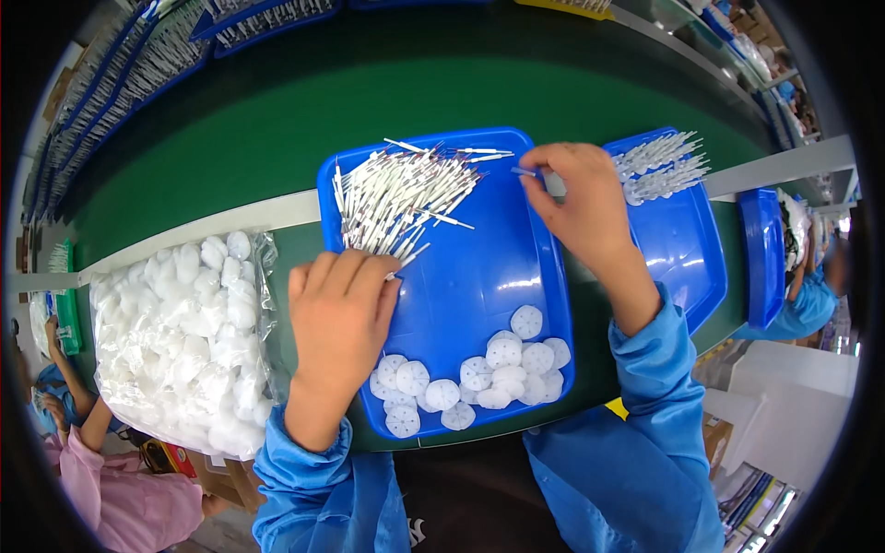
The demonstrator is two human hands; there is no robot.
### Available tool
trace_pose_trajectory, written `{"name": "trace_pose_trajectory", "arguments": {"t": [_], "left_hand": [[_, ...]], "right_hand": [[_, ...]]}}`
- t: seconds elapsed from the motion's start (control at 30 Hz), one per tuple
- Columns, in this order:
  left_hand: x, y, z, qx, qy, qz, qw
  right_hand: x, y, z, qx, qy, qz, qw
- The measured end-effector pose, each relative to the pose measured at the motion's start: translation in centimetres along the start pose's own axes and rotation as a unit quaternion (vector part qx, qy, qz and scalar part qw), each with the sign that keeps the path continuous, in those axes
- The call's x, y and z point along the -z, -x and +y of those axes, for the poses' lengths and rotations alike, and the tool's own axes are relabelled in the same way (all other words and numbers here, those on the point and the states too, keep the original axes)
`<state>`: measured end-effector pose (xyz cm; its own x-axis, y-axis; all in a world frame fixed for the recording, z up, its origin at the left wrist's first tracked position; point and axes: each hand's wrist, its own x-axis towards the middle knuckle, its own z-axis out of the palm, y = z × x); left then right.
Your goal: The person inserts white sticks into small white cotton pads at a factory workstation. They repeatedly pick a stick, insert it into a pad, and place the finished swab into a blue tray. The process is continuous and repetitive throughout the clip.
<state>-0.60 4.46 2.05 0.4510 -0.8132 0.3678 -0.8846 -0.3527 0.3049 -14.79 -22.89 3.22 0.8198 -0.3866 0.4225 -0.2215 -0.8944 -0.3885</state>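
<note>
A blue tray (461,276) lies before me with a heap of thin white sticks (406,189), some dark-tipped, in its far left part. At the near edge of the heap, my left hand (336,304) is closed, with a white stick (407,261) at its fingertips. Over the tray's far right rim, the thumb and forefinger of my right hand (585,198) pinch a short, thin, pale rod (524,171); its far end is hidden by the fingers. Round white perforated discs (504,352) are scattered along the tray's near side.
A clear bag of white round pieces (180,341) lies at left. On the right, a second blue tray (678,249) holds rows of clear-and-white stick pieces (659,166). Racked blue trays (138,92) stand far left. Other people's arms (78,387) show at both sides.
</note>
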Motion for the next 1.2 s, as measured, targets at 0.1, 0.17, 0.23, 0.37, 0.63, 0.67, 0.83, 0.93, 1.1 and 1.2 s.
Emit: {"name": "trace_pose_trajectory", "arguments": {"t": [0.1,0.17,0.23,0.37,0.63,0.67,0.83,0.93,1.1,1.2], "left_hand": [[0.6,0.6,-0.1,0.040,0.066,-0.016,0.997],[0.4,0.9,-0.1,0.035,0.079,-0.018,0.996],[0.0,0.8,-0.2,0.008,0.086,-0.021,0.996],[-0.5,0.9,0.7,-0.049,0.097,-0.060,0.992],[-1.2,1.5,-0.3,-0.078,0.107,-0.007,0.991],[-1.2,1.4,-0.3,-0.073,0.113,-0.004,0.991],[-0.8,1.0,0.0,-0.065,0.131,0.011,0.989],[0.0,1.6,-0.3,-0.039,0.113,0.067,0.991],[0.4,1.5,-0.7,0.045,0.157,0.116,0.980],[0.5,1.2,-0.9,0.032,0.146,0.097,0.984]], "right_hand": [[0.0,0.1,-1.2,0.088,0.108,0.084,0.987],[-0.2,1.2,-3.0,0.105,0.057,0.041,0.992],[-1.1,1.4,-4.4,0.129,0.035,-0.009,0.991],[-4.6,1.3,-4.4,0.204,0.053,-0.087,0.974],[-0.5,0.2,-1.9,0.122,0.067,-0.043,0.989],[0.1,-0.3,-1.7,0.088,0.098,-0.048,0.990],[-2.3,-1.2,-1.3,0.048,0.231,-0.086,0.968],[0.0,-1.1,-2.1,0.002,0.157,-0.110,0.981],[3.5,-5.5,0.5,-0.046,0.154,0.030,0.987],[2.8,-6.5,-1.3,-0.022,0.113,0.018,0.993]]}}
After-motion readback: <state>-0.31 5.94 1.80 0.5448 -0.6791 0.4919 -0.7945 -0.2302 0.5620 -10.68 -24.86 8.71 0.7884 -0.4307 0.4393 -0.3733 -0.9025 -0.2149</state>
